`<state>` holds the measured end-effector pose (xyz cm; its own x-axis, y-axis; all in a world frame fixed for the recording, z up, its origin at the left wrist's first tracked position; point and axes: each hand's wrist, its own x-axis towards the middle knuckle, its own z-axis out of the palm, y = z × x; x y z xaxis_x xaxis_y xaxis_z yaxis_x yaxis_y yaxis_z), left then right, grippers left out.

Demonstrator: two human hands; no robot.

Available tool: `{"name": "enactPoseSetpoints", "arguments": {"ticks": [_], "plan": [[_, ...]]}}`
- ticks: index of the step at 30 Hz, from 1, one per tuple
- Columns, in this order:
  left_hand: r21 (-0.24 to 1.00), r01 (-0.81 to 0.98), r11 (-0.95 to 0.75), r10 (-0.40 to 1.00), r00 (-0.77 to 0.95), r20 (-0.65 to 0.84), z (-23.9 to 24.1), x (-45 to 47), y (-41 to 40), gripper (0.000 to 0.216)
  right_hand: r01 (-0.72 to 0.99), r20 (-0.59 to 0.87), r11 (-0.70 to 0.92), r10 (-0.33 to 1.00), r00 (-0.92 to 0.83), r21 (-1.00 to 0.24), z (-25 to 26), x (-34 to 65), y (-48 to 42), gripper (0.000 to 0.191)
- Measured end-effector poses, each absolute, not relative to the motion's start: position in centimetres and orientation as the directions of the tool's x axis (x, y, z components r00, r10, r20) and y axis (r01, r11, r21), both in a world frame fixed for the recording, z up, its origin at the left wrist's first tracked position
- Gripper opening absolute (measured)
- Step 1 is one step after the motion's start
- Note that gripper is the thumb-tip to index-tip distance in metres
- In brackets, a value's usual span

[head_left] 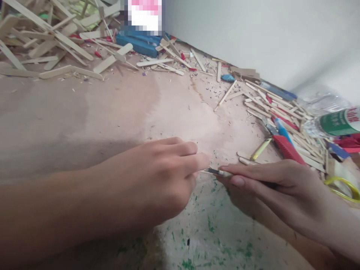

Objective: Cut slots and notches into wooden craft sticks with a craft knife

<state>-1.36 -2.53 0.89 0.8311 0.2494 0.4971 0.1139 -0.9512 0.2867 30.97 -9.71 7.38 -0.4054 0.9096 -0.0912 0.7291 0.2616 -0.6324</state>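
Observation:
My right hand (pixel 270 183) is closed around a slim craft knife (pixel 225 173), its thumb and index finger near the front of the handle. The short dark blade points left, toward the fingertips of my left hand. My left hand (pixel 171 172) is closed in a pinch low over the table. A sliver of a thin pale wooden stick (pixel 203 171) shows at its fingertips, right by the blade; my fingers cover the rest. Whether the blade touches the stick I cannot tell.
Wooden craft sticks (pixel 56 37) lie heaped at the back left, and more sticks (pixel 270 101) at the right. A red cutter (pixel 288 150), a plastic bottle (pixel 334 122) and a yellow handle loop (pixel 341 187) are near my right hand. A blue block (pixel 137 44) stands at the back.

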Motion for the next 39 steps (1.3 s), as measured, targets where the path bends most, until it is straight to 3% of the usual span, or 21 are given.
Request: {"name": "enactPoseSetpoints", "arguments": {"ticks": [9, 12, 16, 21, 26, 39], "plan": [[0.298, 0.117, -0.947, 0.232, 0.892, 0.387, 2.8, -1.5, -2.2, 0.045, 0.650, 0.090, 0.410, 0.880, -0.466, -0.640, 5.4, 31.6, -10.1, 0.030], [0.309, 0.125, -0.943, 0.238, 0.903, 0.358, 3.7, -1.8, -2.1, 0.053, 0.644, -0.003, 0.316, 0.897, -0.442, -0.697, 5.6, 31.3, -10.0, 0.030], [0.324, 0.108, -0.940, 0.217, 0.921, 0.324, 3.9, -2.2, -2.1, 0.052, 0.629, -0.157, 0.142, 0.905, -0.395, -0.764, 6.1, 30.7, -10.0, 0.046], [0.294, 0.102, -0.950, 0.198, 0.928, 0.316, 3.7, -2.4, -1.9, 0.052, 0.579, -0.062, 0.208, 0.909, -0.411, -0.788, 5.4, 30.9, -10.1, 0.031], [0.304, 0.103, -0.947, 0.202, 0.927, 0.315, 3.9, -2.1, -1.9, 0.051, 0.547, 0.011, 0.293, 0.888, -0.460, -0.784, 5.3, 30.8, -10.0, 0.031], [0.304, 0.121, -0.945, 0.216, 0.928, 0.304, 4.0, -2.2, -2.0, 0.052, 0.525, 0.016, 0.264, 0.903, -0.428, -0.809, 4.9, 30.9, -10.2, 0.029]]}}
